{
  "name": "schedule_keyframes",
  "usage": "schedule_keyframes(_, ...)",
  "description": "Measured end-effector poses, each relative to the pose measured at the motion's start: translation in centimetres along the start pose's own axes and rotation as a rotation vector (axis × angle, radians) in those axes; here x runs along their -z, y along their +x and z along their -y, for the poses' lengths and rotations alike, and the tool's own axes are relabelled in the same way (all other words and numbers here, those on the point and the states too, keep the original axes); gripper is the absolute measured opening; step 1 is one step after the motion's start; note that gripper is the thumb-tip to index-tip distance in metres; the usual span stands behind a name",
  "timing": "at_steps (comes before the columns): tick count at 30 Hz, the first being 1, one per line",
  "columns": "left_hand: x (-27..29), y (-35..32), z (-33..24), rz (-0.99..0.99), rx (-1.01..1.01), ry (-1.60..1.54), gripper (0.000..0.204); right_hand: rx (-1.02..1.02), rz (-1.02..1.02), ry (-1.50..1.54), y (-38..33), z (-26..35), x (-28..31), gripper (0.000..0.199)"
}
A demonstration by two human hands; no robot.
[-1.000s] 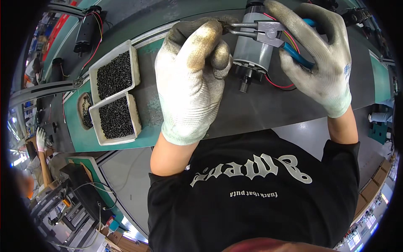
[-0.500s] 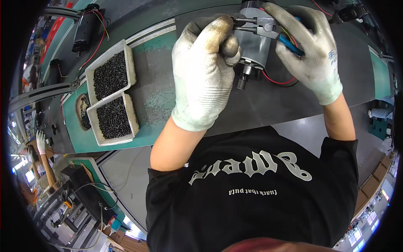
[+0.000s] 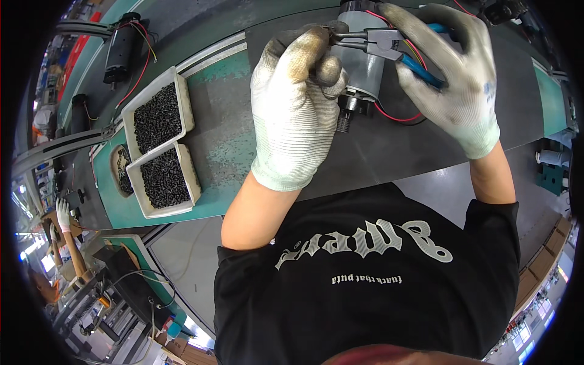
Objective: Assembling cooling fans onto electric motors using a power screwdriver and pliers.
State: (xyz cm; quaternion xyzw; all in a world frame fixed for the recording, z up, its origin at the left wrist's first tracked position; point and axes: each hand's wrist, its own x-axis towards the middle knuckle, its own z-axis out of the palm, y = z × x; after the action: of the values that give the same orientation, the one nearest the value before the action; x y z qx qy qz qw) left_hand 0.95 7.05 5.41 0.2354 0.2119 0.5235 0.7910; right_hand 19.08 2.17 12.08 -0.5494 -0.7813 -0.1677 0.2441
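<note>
left hand (image 3: 298, 103) on grey motor (image 3: 360, 61), right hand (image 3: 450, 73) gripping pliers (image 3: 389, 45)

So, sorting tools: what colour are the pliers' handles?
Blue, on the pliers in the right hand; head view.

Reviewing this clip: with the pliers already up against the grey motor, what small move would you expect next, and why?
Probably a gentle squeeze and pull with the pliers. The right hand holds their blue handles, with the tips near the top of the grey motor, beside the left hand's fingertips. The left hand steadies the motor, whose red wires trail onto the belt. What the tips hold is hidden.
</note>
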Motion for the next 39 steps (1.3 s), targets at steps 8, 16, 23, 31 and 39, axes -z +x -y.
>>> schedule_keyframes(8,-0.3,-0.1,0.1,-0.061,0.012,-0.006,0.017,0.034,0.024,-0.032,0.1,-0.1,0.5,0.054)
schedule_keyframes(16,-0.4,-0.2,0.3,0.013,-0.049,0.149,0.021,-0.069,0.078,0.058,0.0,1.0,1.6,0.055)
schedule_keyframes(23,-0.6,0.0,0.6,0.016,-0.033,0.126,0.017,-0.022,0.014,0.058,-0.1,-0.3,0.9,0.053)
schedule_keyframes(31,-3.9,2.9,-0.6,-0.012,-0.011,0.855,0.069,-0.294,-0.234,0.115,-2.4,-5.7,-6.2,0.029)
schedule_keyframes(39,-2.4,13.3,1.8,0.226,0.022,1.520,0.070,-1.088,0.290,2.009,-7.5,-11.2,-10.9,0.019)
